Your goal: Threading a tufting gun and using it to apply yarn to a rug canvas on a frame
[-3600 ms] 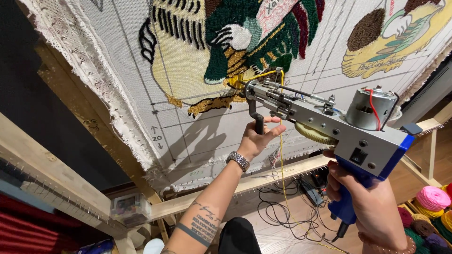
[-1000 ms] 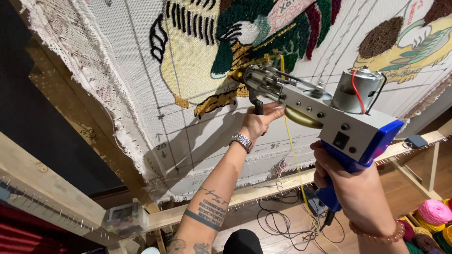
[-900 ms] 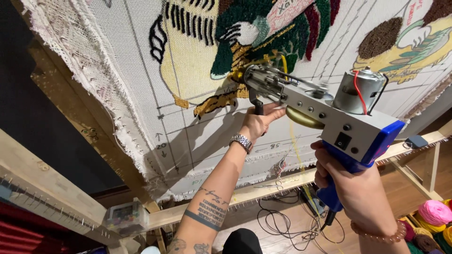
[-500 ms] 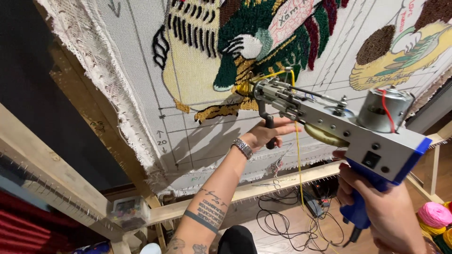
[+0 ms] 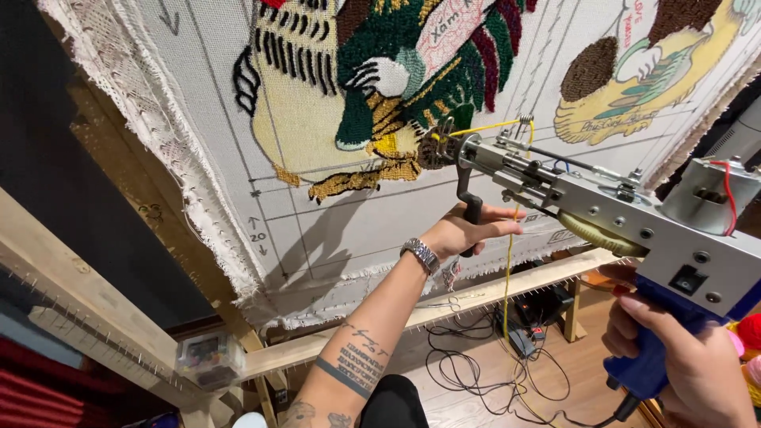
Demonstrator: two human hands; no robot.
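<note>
A wooden frame (image 5: pixel 491 289) carries the stretched, partly tufted cloth (image 5: pixel 333 230).

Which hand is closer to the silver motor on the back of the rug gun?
The right hand. It grips the blue handle just below the silver motor. The left hand holds the black front grip, far forward near the cloth.

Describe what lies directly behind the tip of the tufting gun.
Behind the tufting gun tip is stretched white cloth with a partly tufted, colourful picture. The gun's nose covers the exact contact spot.
</note>
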